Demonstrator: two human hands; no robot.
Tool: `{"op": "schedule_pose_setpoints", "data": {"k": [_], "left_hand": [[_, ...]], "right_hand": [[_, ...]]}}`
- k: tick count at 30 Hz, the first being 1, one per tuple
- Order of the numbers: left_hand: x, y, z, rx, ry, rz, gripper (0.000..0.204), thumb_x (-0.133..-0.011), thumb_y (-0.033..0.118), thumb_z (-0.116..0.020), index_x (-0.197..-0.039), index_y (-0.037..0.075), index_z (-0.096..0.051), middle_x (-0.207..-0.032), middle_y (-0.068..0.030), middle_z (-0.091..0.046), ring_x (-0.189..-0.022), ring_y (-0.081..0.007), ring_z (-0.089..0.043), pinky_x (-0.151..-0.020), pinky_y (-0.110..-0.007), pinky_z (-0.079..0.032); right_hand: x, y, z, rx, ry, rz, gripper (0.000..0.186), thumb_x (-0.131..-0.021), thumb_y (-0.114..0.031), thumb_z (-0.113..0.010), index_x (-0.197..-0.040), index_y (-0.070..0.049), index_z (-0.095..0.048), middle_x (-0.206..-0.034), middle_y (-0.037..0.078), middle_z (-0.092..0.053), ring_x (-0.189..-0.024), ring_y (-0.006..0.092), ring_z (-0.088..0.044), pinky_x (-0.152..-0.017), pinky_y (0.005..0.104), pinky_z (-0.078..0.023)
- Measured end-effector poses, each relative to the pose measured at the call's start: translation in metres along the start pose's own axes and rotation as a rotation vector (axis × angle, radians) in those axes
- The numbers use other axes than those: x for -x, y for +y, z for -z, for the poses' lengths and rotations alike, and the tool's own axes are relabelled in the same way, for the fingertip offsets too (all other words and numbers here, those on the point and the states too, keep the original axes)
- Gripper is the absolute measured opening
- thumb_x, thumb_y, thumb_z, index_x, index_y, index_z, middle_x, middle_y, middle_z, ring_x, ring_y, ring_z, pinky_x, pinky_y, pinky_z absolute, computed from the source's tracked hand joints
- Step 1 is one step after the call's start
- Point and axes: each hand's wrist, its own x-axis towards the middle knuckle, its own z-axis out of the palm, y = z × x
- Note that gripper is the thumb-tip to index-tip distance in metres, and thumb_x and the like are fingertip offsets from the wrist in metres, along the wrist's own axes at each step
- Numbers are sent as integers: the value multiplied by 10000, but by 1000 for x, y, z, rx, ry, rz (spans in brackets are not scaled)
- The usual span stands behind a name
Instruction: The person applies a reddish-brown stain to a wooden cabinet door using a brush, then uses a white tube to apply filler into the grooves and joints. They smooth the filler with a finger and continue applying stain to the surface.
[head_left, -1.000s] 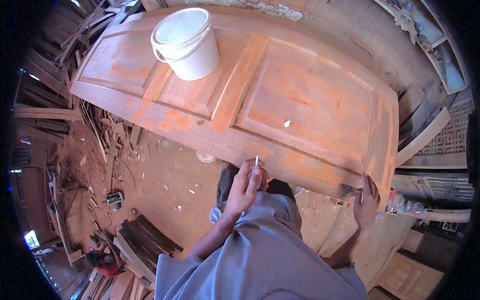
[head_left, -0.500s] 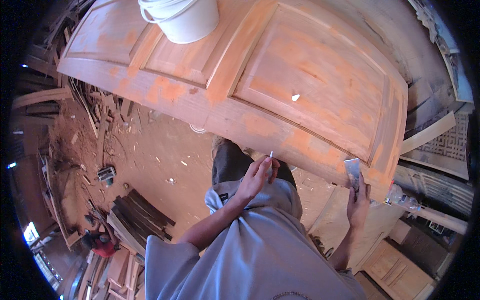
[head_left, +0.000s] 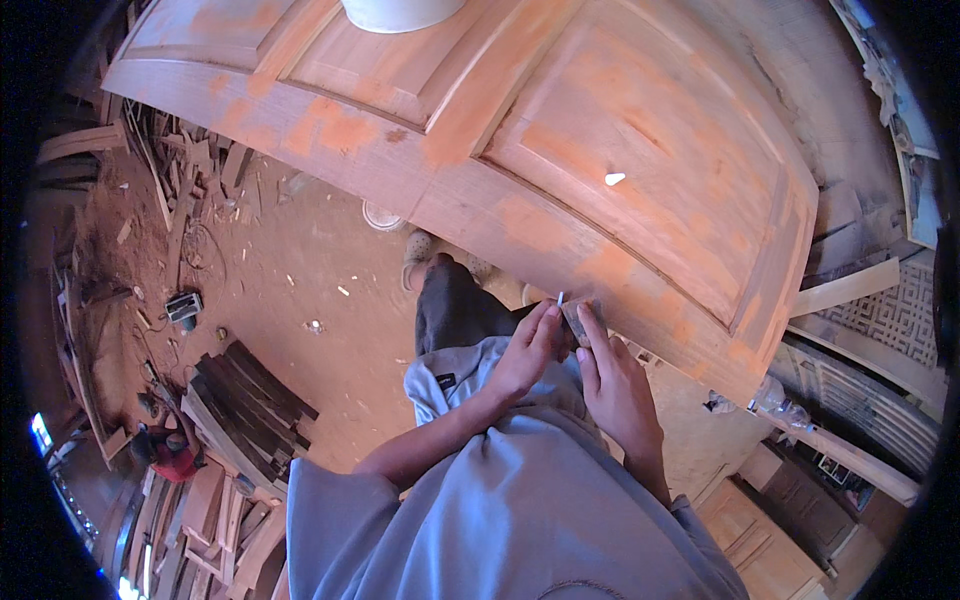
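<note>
My left hand [head_left: 525,355] is closed on a slim pale tool [head_left: 560,298], seen edge-on and pointing up, at the door's near edge. My right hand [head_left: 615,395] grips a flat scraper [head_left: 577,322] right beside it; whether the two tools touch I cannot tell. A wooden panelled door [head_left: 470,205] lies raised in front of me, patched with orange filler. A small white piece [head_left: 614,178] rests on its right panel, and a white bucket [head_left: 400,14], cut off by the top edge of the picture, stands on the middle panel.
Offcuts [head_left: 200,160] are heaped on the dirt floor at the left, with stacked planks [head_left: 240,410] lower down. A person in red [head_left: 172,460] is low among timber at the lower left. Plastic bottles [head_left: 775,400] sit on a plank right of the door. Wooden panels [head_left: 745,520] lie lower right.
My right hand has brought the scraper leftward from the door's right end to beside my left hand. My left hand has shifted slightly right. The door and bucket appear higher in the picture.
</note>
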Motion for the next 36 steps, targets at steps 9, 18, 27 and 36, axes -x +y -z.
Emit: {"op": "schedule_pose_setpoints", "data": {"k": [9,18,27,36], "left_hand": [[7,5,-9,-180,112,22,301,-1076,232,-371,-1223,9,-508,-1008,-78,-568,-892,-139,-534,-811,-280,-452],[5,0,-9,-242,112,-117,264,-1075,214,-363,-1157,16,-517,-906,-46,-513,-813,-118,-477,-722,-266,-421],[10,4,-11,-356,119,32,406,-1068,219,-364,-1382,-30,-433,-1359,-198,-517,-1266,-294,-494,-1070,-338,-376],[8,-17,-5,-187,52,-2,355,-1069,201,-318,-1333,13,-463,-1256,-155,-546,-1175,-247,-518,-1021,-332,-405]], "right_hand": [[-6,-6,-9,11,-52,-29,540,-992,-138,-485,-1513,-147,-347,-1018,307,-624,-917,454,-630,-815,510,-496],[-9,-6,-10,-17,-23,8,553,-1001,-174,-476,-1525,-178,-303,-903,331,-604,-826,485,-646,-730,562,-522],[-12,-17,-8,-49,-65,-110,527,-994,-151,-491,-1505,-149,-363,-910,331,-620,-847,474,-634,-772,529,-498],[-12,-22,-13,-29,-85,-196,546,-984,-150,-511,-1509,-189,-365,-824,309,-603,-774,470,-629,-715,531,-502]]}}
